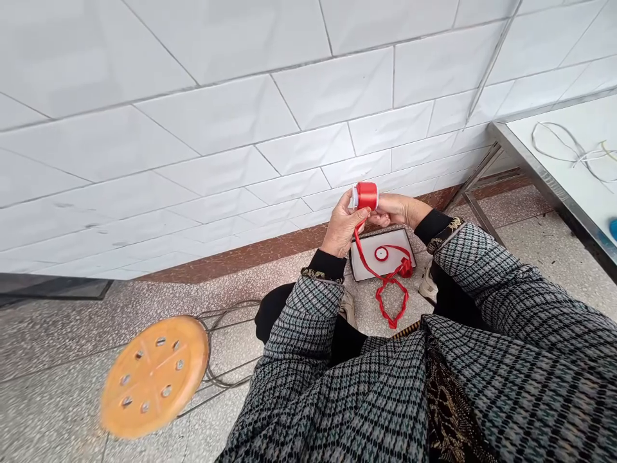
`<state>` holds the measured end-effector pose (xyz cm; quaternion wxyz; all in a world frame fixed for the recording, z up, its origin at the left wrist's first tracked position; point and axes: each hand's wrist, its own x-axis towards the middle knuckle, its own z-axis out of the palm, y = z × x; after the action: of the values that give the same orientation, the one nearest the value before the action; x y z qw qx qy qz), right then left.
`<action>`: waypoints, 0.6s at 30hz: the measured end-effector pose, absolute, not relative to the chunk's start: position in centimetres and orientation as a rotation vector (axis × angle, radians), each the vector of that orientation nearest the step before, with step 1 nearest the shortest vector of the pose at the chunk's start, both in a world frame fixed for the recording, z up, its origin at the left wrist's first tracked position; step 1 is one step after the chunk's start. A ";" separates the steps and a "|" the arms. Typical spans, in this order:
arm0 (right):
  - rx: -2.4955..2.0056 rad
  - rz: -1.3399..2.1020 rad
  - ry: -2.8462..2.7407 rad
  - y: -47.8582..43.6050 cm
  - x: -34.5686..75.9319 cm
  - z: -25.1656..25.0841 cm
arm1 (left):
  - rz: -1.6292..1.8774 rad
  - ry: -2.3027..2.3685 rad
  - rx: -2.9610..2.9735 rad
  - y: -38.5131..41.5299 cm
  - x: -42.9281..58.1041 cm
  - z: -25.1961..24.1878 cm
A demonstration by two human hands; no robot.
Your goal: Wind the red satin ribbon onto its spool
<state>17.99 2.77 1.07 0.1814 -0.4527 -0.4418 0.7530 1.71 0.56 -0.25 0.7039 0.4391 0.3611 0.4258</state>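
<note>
A spool of red ribbon (367,195) with white end rims is held up in front of me. My left hand (339,226) is closed round its left end, the thumb beneath the wound ribbon. At the spool's right end, my right hand (398,208) has its fingers curled in against it; some fingertips are hidden. A loose tail of ribbon (362,252) hangs from near my left thumb down to a shallow, dark-edged box (359,273). In that box lie a smaller red roll (381,253) and bunched ribbon (405,267). One twisted loop (393,318) spills over onto the floor.
A round orange stool (157,376) with a holed seat and thin metal legs is tipped on its side at left. Tiled wall (332,145) rises close ahead. A metal-edged table (554,183) bearing white cords (573,151) stands at right. My shoes flank the box.
</note>
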 end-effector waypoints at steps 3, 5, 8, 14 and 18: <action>-1.434 1.431 -1.585 2.7 18.6 1.3 | 0.925 0.773 0.955 0.7 1.5 -0.6; -1.361 0.919 -1.755 2.7 19.1 1.6 | 0.921 0.759 0.937 0.7 1.5 -0.7; -1.253 0.528 -2.005 2.4 19.9 1.9 | 0.915 0.733 0.913 0.6 1.9 -0.8; -1.559 0.302 -2.076 2.2 20.9 3.1 | 0.966 0.724 0.753 -0.3 2.9 -0.6; -1.670 0.303 -1.963 3.0 21.8 3.3 | 1.055 0.695 0.730 -0.3 2.9 -0.7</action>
<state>21.79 2.98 3.30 0.2697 -0.6197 -0.7284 0.1126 2.88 -0.34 -0.72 0.7454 0.3337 0.3177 0.4818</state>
